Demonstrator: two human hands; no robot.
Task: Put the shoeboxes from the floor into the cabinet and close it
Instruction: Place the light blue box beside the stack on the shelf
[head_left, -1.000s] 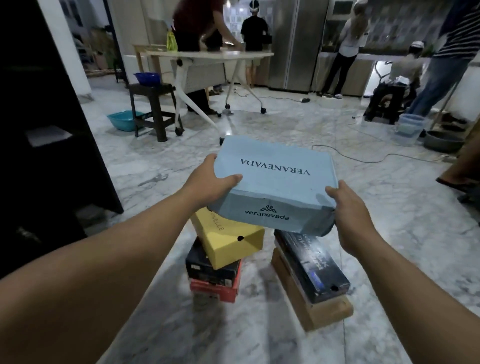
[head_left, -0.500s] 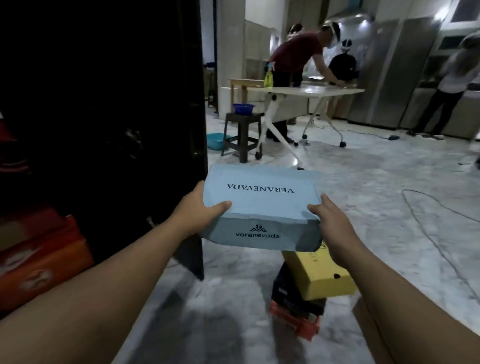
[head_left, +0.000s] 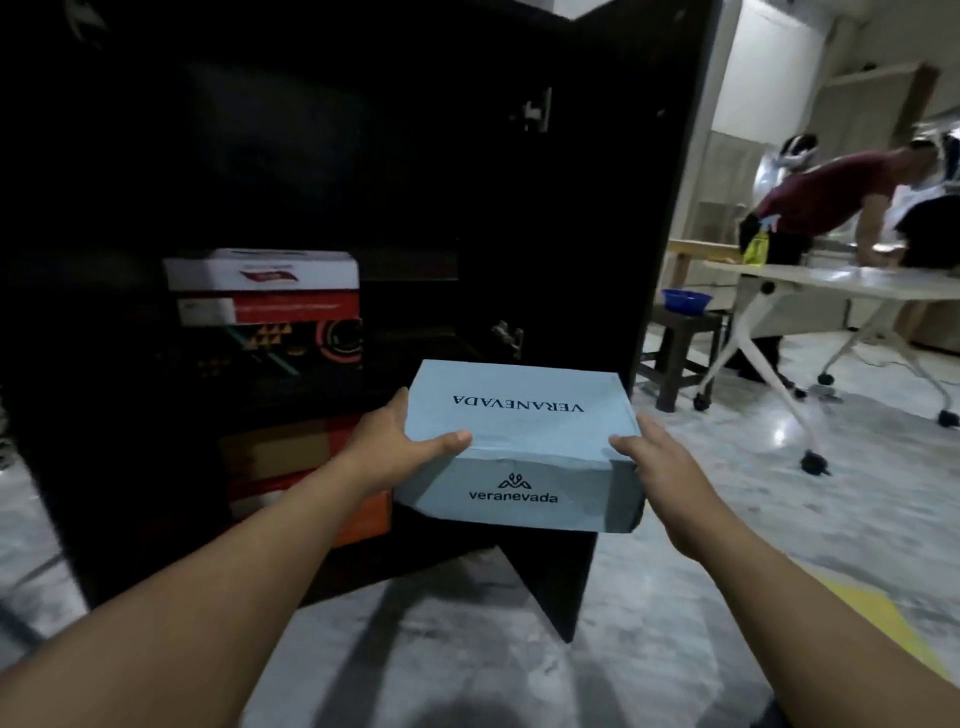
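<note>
both hands hold the blue box (head_left: 519, 441) level in the air in front of the open cabinet (head_left: 311, 156). the left hand (head_left: 395, 452) grips its left side, thumb curled over the lid; the right hand (head_left: 660, 462) grips its right side the same way. inside the cabinet, a white and red box (head_left: 262, 286) tops a stack, with orange boxes (head_left: 311, 467) below. the open door (head_left: 597, 260) stands just behind the blue box.

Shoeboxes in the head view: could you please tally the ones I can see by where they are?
Held in the hands: 1, the light blue box
Upper cabinet shelf: 2, white-and-red box on patterned dark box
Lower cabinet shelf: 2, brown-and-orange box on an orange box
Floor: 1, yellow box
Total: 6
</note>
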